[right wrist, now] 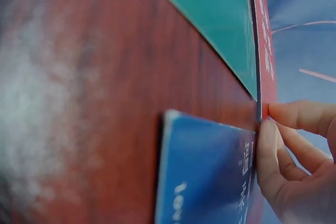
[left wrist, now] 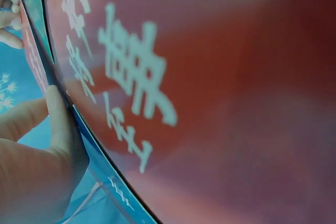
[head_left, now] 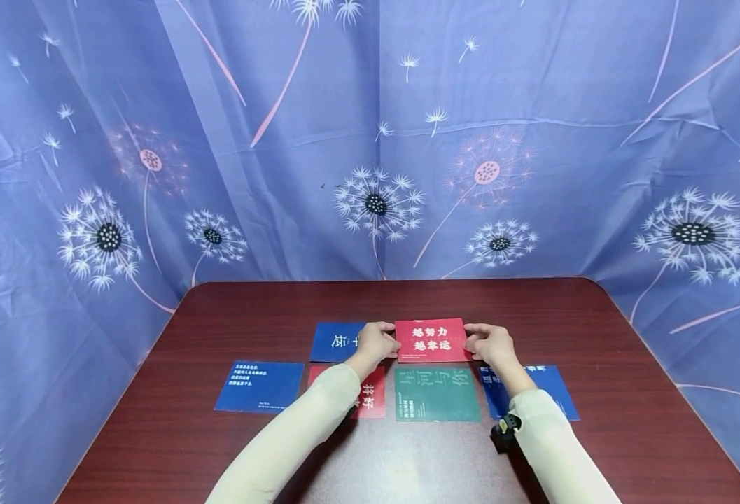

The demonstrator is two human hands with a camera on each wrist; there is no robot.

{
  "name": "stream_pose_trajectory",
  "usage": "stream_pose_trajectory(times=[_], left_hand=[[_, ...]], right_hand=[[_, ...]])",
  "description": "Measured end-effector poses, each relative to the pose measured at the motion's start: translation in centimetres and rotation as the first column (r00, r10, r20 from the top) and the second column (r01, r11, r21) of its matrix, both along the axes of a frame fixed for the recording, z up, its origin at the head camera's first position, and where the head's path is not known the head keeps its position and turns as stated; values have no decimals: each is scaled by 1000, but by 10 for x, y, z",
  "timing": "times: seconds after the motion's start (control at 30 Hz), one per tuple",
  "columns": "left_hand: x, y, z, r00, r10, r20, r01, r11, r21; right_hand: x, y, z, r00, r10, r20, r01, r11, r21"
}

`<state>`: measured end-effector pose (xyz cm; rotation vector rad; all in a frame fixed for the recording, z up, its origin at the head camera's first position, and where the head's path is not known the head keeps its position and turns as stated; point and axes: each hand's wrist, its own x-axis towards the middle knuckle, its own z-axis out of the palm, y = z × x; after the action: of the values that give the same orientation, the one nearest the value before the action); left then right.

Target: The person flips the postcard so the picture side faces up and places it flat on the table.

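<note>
Both hands hold a red card (head_left: pixel 429 339) with white characters, at the back of the table's middle. My left hand (head_left: pixel 374 344) pinches its left edge and overlaps a blue card (head_left: pixel 330 341) beside it. At the opposite edge, my right hand (head_left: pixel 494 346) grips the card between thumb and fingers, as the right wrist view shows at the red card's (right wrist: pixel 266 69) corner. Directly in front lies a green card (head_left: pixel 437 399). Below my left forearm, another red card (head_left: pixel 374 399) is partly covered; in the left wrist view this red card (left wrist: pixel 220 77) fills most of the picture.
A blue card (head_left: pixel 259 385) lies at the far left, and another blue card (head_left: pixel 552 388) at the right, partly under my right forearm. The dark red wooden table (head_left: pixel 647 420) ends at a blue dandelion-print curtain (head_left: pixel 294 210). A black wrist camera (head_left: pixel 503 434) sits by my right sleeve.
</note>
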<state>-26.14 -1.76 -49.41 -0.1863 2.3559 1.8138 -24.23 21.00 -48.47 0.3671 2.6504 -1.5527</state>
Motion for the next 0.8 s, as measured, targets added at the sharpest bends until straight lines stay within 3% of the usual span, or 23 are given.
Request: stream_pose_trajectory(times=[0.33,0.6,0.8], left_hand=[[0,1,4,1000,-8,-14,7,997,-75],[-1,-1,5,1000,-5,-22,2,991,-137],[0,-2,7,1000,11,-3,-12,994,-109]], right_hand=[[-4,-1,-4,999,7,-31,-5,998,59],[-2,-5,-2,1000,15,-11,-15,999,33],[-1,-5,-3,1000,15,3,-15,999,44]])
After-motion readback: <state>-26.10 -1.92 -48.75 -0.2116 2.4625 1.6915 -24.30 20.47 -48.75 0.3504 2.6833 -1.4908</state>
